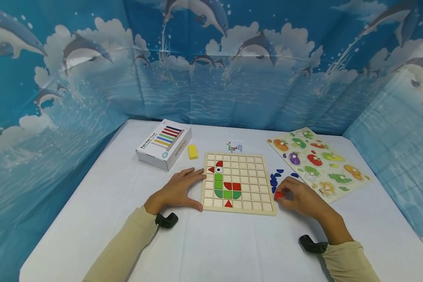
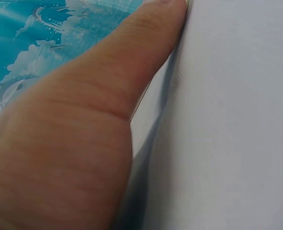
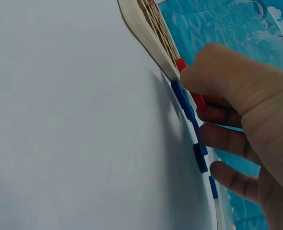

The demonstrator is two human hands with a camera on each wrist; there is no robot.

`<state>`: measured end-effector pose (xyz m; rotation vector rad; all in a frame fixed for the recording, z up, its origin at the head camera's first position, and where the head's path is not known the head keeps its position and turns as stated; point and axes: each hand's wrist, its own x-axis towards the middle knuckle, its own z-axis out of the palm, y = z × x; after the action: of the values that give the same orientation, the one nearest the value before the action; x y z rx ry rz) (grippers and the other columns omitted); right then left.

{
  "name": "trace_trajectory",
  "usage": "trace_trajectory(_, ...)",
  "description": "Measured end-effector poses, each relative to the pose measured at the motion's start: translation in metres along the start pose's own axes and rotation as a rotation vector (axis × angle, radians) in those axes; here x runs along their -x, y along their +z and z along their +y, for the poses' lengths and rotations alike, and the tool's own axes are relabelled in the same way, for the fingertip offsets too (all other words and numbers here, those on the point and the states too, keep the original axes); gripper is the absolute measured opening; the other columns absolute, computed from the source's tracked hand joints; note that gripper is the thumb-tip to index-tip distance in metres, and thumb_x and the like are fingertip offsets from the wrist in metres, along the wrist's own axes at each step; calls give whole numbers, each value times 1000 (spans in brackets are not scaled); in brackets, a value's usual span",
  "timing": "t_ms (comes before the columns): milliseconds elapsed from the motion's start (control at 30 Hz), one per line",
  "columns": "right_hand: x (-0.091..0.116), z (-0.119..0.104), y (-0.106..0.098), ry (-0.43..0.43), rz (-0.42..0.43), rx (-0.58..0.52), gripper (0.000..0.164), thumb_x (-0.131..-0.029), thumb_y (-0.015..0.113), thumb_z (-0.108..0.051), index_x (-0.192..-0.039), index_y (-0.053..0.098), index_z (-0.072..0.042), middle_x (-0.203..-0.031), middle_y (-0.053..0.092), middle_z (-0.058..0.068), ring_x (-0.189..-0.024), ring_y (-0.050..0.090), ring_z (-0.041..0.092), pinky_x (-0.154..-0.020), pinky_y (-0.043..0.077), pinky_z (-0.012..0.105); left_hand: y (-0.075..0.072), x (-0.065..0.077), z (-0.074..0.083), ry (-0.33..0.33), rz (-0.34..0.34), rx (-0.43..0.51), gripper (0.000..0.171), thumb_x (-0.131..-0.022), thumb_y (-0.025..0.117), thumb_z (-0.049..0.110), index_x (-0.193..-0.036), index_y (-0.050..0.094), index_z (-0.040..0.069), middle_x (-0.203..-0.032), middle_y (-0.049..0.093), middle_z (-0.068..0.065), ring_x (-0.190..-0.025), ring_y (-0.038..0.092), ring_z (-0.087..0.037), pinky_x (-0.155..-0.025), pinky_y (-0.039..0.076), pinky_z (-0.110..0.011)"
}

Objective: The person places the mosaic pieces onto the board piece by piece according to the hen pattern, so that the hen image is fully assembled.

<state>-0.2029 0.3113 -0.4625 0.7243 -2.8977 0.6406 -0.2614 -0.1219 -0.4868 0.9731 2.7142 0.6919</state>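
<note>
A wooden grid board [image 1: 252,188] lies on the table with red, green and eye-marked tiles forming a bird-like figure in its left columns. My left hand [image 1: 179,188] rests at the board's left edge, fingers and thumb spread along the rim. Just beyond the right edge, my right hand [image 1: 297,197] pinches a red tile [image 1: 278,195] between thumb and fingers. The right wrist view shows this red tile [image 3: 198,101] held above the blue pieces. Several blue tiles [image 1: 273,182] lie loose beside the board's right edge. In the left wrist view the left thumb [image 2: 132,52] fills much of the picture.
A small picture card [image 1: 234,146] lies behind the board. To the back left are a white box [image 1: 165,143] with a printed toy and a yellow block [image 1: 192,152]. A vegetable puzzle board [image 1: 317,162] lies at the right. A dolphin-print curtain [image 1: 211,94] surrounds the table.
</note>
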Motion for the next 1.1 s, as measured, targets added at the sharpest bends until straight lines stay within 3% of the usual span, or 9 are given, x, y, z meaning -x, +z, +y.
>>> trace_trajectory(367, -18, -16, -3, -53, 31, 30, 22, -82, 84, -14, -99, 70, -19, -99, 59, -7, -90, 60, 15, -80, 56, 41, 0, -2, -2, -3, -2, -27, 111, -65, 74, 82, -157, 37, 32, -165, 22, 14, -152, 12, -22, -119, 16, -49)
trace_trajectory(633, -43, -24, 6, -140, 26, -29, 22, -82, 83, -13, -97, 69, -17, -99, 58, -8, -85, 57, 15, -73, 53, 34, 2, -1, -4, -5, -10, -28, 112, -65, 72, 84, -158, 37, 32, -166, 21, 13, -152, 11, -22, -119, 16, -49)
trace_trajectory(933, -66, -31, 22, -117, -59, -154, 16, -88, 80, -14, -101, 71, -16, -103, 60, -7, -94, 58, 12, -87, 54, 37, 4, -1, -4, -14, -17, -22, 112, -64, 72, 84, -158, 36, 34, -166, 21, 14, -153, 10, -21, -119, 15, -48)
trace_trajectory(1100, -73, -37, 28, -121, -78, -157, 15, -89, 79, -13, -102, 72, -16, -102, 60, -7, -94, 56, 14, -88, 52, 39, 2, -1, -3, -12, -8, -24, 111, -65, 74, 82, -157, 37, 33, -166, 22, 13, -152, 11, -22, -119, 16, -49)
